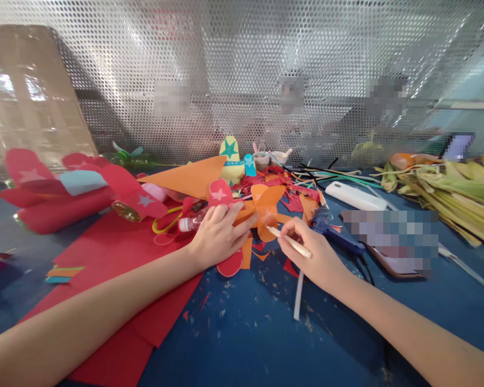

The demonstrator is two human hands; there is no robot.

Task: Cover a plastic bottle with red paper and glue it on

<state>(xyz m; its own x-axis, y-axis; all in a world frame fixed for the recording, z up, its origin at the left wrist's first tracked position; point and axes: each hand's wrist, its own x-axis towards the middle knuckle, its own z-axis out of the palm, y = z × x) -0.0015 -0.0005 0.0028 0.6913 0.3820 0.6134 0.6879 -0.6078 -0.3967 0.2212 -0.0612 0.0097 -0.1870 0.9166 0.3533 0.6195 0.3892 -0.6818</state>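
My left hand (218, 234) is wrapped over the body of a toy plane with an orange paper propeller (265, 207) at its front and red wings (230, 264). A pale star marks the upper red wing (221, 194). Between the thumb and fingers of my right hand (312, 252) is a slim white stick (292, 244), shaped like a pen. Its tip meets the lower part of the propeller, near the centre. The underside of the plane is hidden by my left hand. A clear bottle neck with a white cap (184, 224) lies beside my left wrist.
Red paper sheets (116, 269) spread under my left arm. A finished red plane (64, 204) stands at left, near an orange paper cone (189, 177). A blue glue gun (339, 236), a phone (391, 242) and corn husks (455, 188) lie right. Perforated metal (242, 64) rises behind.
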